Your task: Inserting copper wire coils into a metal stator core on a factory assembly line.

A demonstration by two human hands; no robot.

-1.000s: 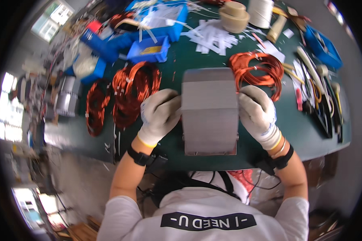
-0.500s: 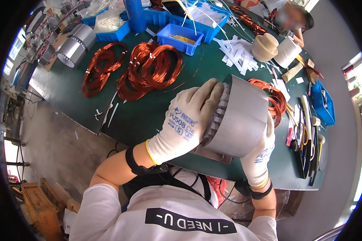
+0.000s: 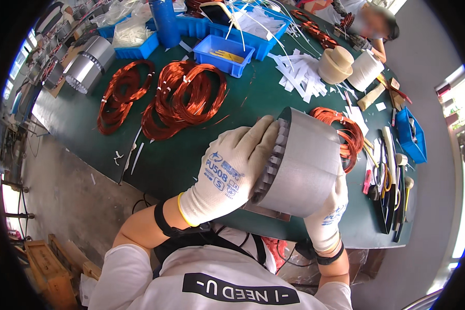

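A grey metal motor stator [image 3: 306, 163], a thick cylinder, is tilted on its side between my gloved hands above the front of the green table. White slot liners [image 3: 271, 164] ring its left end. My left hand [image 3: 235, 160] lies along that end, fingers together and reaching over the liners; its fingertips are partly hidden. At the lower right, my right hand [image 3: 329, 209] grips the opposite end, with most of its fingers out of sight behind the cylinder. Under the stator a small part of a brownish block [image 3: 267, 211] shows on the table.
Copper wire coils [image 3: 188, 98] lie left of the stator, another coil [image 3: 344, 135] to its right. Blue bins [image 3: 225, 54], paper strips [image 3: 300, 75] and a thread cone [image 3: 366, 70] stand farther back. A tool tray [image 3: 388, 206] is at right. Another person's arm [image 3: 380, 50] shows far right.
The whole view has shifted slightly, so the table things and the stator appear a little lower and farther left. Both hands keep their hold on the stator.
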